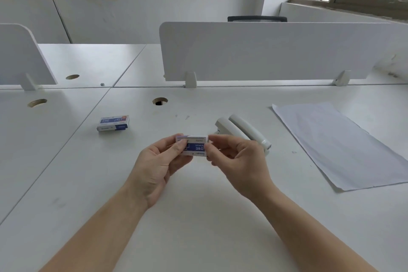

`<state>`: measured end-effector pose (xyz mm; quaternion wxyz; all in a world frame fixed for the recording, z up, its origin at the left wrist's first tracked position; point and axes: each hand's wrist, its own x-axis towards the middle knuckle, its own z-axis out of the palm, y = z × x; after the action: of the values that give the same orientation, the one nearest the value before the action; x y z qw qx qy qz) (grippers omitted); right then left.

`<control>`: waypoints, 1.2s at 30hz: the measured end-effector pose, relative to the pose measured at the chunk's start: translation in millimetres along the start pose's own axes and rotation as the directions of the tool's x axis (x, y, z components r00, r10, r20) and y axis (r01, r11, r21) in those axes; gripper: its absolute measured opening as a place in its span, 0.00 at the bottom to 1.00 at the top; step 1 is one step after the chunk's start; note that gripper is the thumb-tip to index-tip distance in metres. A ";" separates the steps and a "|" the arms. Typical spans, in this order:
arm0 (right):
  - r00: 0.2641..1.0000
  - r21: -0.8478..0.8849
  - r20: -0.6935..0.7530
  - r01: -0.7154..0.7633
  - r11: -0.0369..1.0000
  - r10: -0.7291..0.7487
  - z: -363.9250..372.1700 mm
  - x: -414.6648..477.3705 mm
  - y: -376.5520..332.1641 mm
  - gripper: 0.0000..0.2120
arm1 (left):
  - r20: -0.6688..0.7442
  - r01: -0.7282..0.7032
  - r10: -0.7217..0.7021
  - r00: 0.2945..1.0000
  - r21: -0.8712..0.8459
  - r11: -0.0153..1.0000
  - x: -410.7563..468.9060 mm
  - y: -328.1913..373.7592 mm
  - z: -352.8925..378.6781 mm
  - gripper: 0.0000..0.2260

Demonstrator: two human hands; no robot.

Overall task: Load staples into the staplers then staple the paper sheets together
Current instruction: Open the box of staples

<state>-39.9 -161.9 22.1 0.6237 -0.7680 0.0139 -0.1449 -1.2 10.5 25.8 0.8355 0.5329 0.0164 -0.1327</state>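
Head view. Holds a blue-and-white staple box just above the white tabletop, near its middle. Pinches the box's left end with the left hand and its right end with the right hand, fingers and thumbs curled onto it. Just behind the right hand, on the tabletop: two pale staplers side by side, touching. Farther right, well apart: white paper sheets lying flat. Off to the left: a second staple box, closed, alone on the tabletop.
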 end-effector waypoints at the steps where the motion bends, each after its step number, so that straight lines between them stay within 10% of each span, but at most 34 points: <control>1: 1.000 0.032 -0.017 -0.021 0.999 0.021 0.1 1.1 -0.9 0.06 | 0.006 -0.002 0.002 1.000 -0.034 0.999 -0.5 0.0 0.1 0.13; 14: 0.947 0.299 0.162 -0.314 0.901 0.276 -13.9 7.7 -8.4 0.08 | 0.068 -0.025 0.034 0.997 -0.122 0.992 -1.8 2.3 0.4 0.16; 36: 0.952 0.267 0.113 -0.304 0.914 0.284 -10.9 4.4 -17.8 0.02 | -0.035 -0.137 0.136 0.990 -0.021 0.990 -5.8 2.7 4.7 0.13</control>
<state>-41.1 -169.3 42.1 0.7412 -0.6654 0.0860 -0.0223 -6.6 8.5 31.2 0.8484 0.5252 -0.0048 -0.0660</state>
